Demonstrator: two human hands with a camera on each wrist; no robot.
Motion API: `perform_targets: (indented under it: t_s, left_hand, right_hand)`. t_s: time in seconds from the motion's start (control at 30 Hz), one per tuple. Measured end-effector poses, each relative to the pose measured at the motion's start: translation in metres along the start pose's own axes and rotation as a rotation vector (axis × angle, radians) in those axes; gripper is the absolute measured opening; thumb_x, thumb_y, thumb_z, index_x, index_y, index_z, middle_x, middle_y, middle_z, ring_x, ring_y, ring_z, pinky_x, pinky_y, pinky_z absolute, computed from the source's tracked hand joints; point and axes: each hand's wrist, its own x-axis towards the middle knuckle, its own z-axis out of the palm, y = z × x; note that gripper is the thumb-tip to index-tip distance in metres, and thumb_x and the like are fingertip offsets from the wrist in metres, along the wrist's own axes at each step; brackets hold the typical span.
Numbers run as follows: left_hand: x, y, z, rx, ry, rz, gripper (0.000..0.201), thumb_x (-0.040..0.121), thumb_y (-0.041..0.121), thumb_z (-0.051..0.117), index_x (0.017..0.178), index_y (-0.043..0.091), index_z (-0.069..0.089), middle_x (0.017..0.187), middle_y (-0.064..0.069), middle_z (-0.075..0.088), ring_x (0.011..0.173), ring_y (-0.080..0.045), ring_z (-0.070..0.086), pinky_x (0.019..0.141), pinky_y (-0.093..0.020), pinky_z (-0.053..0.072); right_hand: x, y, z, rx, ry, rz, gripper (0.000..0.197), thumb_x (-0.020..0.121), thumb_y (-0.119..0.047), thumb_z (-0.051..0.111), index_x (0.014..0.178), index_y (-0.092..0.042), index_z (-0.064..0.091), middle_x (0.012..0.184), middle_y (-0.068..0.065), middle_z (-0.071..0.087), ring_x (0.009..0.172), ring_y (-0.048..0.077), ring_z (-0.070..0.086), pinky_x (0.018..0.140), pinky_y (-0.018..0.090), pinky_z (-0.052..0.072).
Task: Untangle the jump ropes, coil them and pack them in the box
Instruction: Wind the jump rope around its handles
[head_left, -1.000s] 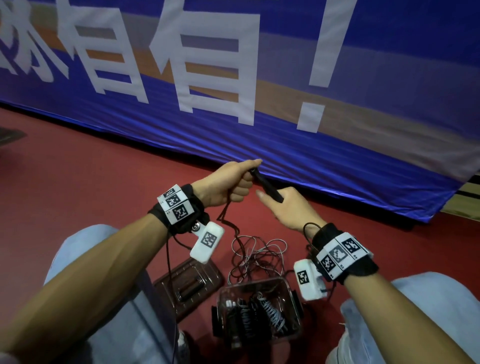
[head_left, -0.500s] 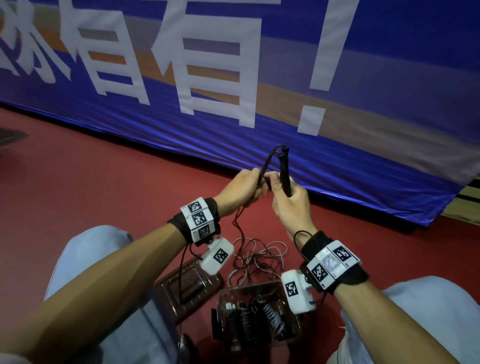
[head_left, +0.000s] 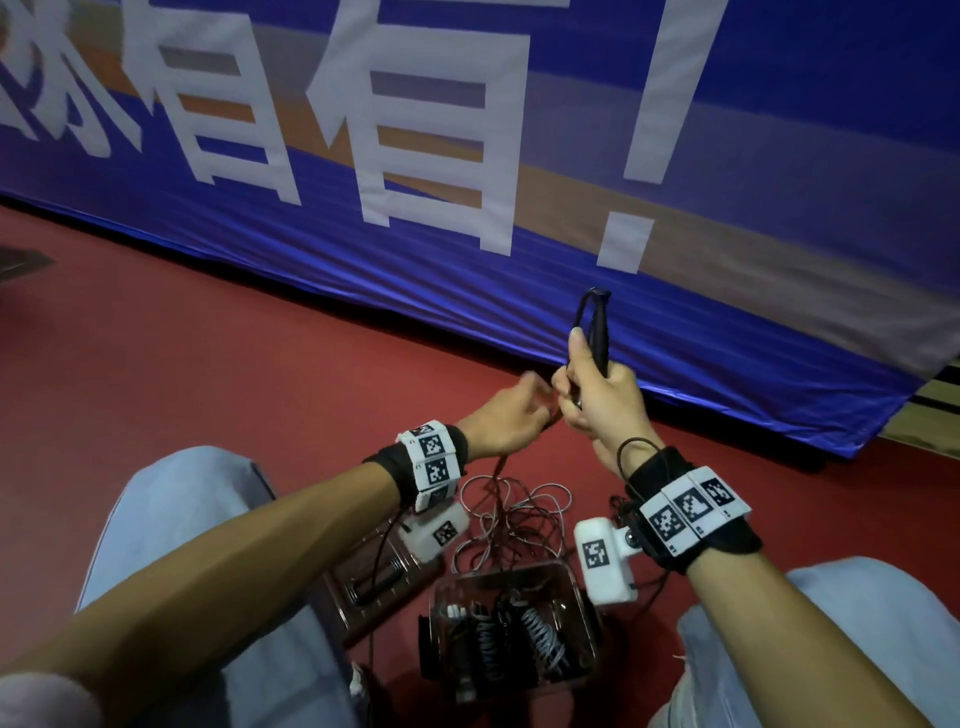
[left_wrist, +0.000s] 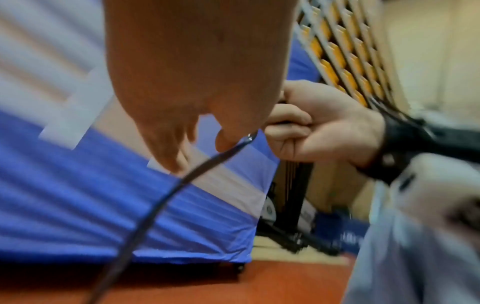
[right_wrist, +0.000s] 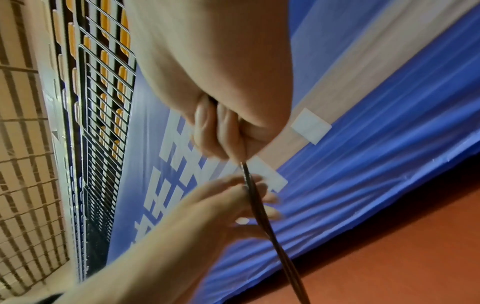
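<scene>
Head view. Two hands, raised together above a red floor (head_left: 218, 332). The right hand (head_left: 597, 400) is fisted round one black jump-rope handle (head_left: 600, 332), held upright; the handle's top sticks out above the fist, with a dark cord (head_left: 581, 314) looping from its tip back down to the hand. The left hand (head_left: 506, 421) sits just beside the right, touching it, fingers blurred and bent; whether they grip the cord cannot be told here. From between the hands the cord drops to a loose tangle of rope (head_left: 511, 519) on the floor, in white and dark strands; the number of ropes in it cannot be counted. One clear box (head_left: 584, 587) stands just nearer than the tangle; inside lie about three coiled bundles, dark and pale. One brown lid (head_left: 358, 613) lies left of the box, just beside it. A blue banner (head_left: 467, 234) with white characters hangs behind.

Left wrist view. Blurred. The left hand (left_wrist: 192, 86) has loosely bent fingers, the cord (left_wrist: 155, 205) running past one fingertip; no firm pinch shows. The right hand (left_wrist: 319, 127) is clenched.

Right wrist view. The right hand (right_wrist: 221, 123) is clamped, fingers curled tight, the cord (right_wrist: 267, 222) leaving the bottom of the fist. The left hand (right_wrist: 233, 199) has spread fingers touching the cord.
</scene>
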Motion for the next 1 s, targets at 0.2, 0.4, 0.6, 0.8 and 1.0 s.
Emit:
perform_targets:
  t_s: [0.2, 0.4, 0.6, 0.8, 1.0]
  left_hand:
    - [0.003, -0.002, -0.036, 0.967, 0.375, 0.724, 0.049, 0.085, 0.011, 0.057, 0.133, 0.007, 0.051, 0.135, -0.01, 0.056, 0.115, -0.029, 0.055, 0.09, -0.037, 0.047]
    - [-0.004, -0.007, -0.051, 0.978, 0.296, 0.861, 0.032, 0.097, 0.033, 0.052, 0.074, 0.011, 0.054, 0.063, -0.004, 0.056, 0.053, -0.027, 0.057, 0.036, -0.03, 0.041]
    - [-0.011, 0.0, -0.062, 0.927, 0.41, 0.899, 0.048, 0.107, 0.039, 0.04, 0.07, 0.012, 0.055, 0.06, -0.003, 0.053, 0.046, -0.025, 0.053, 0.041, -0.029, 0.033]
    - [-0.006, -0.001, -0.071, 0.982, 0.388, 0.799, 0.035, 0.098, 0.031, 0.049, 0.067, 0.016, 0.053, 0.055, -0.002, 0.056, 0.048, -0.029, 0.058, 0.04, -0.029, 0.04]
    - [-0.007, 0.005, -0.076, 0.946, 0.426, 0.67, 0.032, 0.089, 0.024, 0.069, 0.065, 0.02, 0.048, 0.055, 0.001, 0.055, 0.046, -0.03, 0.055, 0.041, -0.027, 0.035]
  right_hand:
    - [-0.006, 0.012, -0.004, -0.362, -0.291, 0.253, 0.041, 0.106, -0.036, 0.052, 0.073, -0.014, 0.046, 0.055, 0.002, 0.049, 0.034, 0.01, 0.029, 0.037, 0.016, 0.017]
    - [-0.018, 0.008, 0.001, -0.417, -0.505, 0.307, 0.046, 0.104, -0.045, 0.054, 0.069, -0.017, 0.044, 0.057, 0.0, 0.046, 0.036, 0.01, 0.031, 0.037, 0.017, 0.022]
    - [-0.018, -0.002, -0.005, -0.334, -0.625, 0.358, 0.049, 0.101, -0.051, 0.057, 0.066, -0.02, 0.04, 0.062, 0.0, 0.042, 0.037, 0.008, 0.026, 0.037, 0.017, 0.022]
    - [-0.012, 0.002, -0.005, -0.015, -0.764, 0.465, 0.049, 0.101, -0.053, 0.053, 0.069, -0.02, 0.039, 0.069, 0.001, 0.04, 0.037, 0.004, 0.019, 0.037, 0.018, 0.018]
    - [-0.005, -0.004, -0.011, 0.383, -0.843, 0.62, 0.068, 0.093, -0.081, 0.04, 0.075, -0.015, 0.041, 0.075, 0.005, 0.039, 0.038, 0.01, 0.017, 0.042, 0.024, 0.015]
